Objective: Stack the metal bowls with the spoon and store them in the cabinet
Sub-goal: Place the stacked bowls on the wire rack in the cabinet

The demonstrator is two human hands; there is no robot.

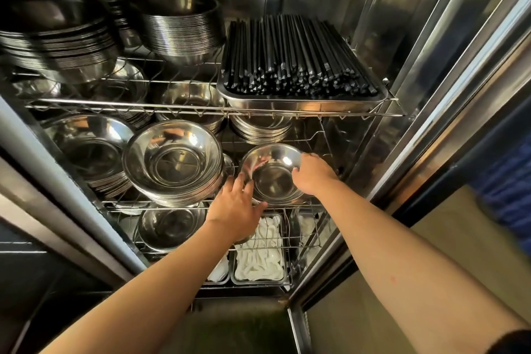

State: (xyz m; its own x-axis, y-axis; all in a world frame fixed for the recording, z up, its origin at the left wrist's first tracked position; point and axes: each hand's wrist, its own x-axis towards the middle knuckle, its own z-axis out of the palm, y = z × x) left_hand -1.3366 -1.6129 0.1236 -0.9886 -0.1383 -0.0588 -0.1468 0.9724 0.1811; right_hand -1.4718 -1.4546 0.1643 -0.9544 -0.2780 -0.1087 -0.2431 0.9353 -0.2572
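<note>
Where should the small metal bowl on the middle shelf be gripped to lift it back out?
By its rim, on opposite sides, coming in from the open front. The small bowl sits upright with the rim flared and exposed. The left hand and right hand are already at those edges; the wire shelf above limits a straight-down reach.

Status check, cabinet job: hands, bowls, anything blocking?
Both hands on the small metal bowl: left hand at its near-left rim, right hand on its right rim. Bowl on the middle wire shelf. Nothing blocking.

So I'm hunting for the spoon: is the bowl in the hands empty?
Empty as far as shows: the bowl has a bare shiny bottom, no spoon. Both hands grip its rim.
</note>
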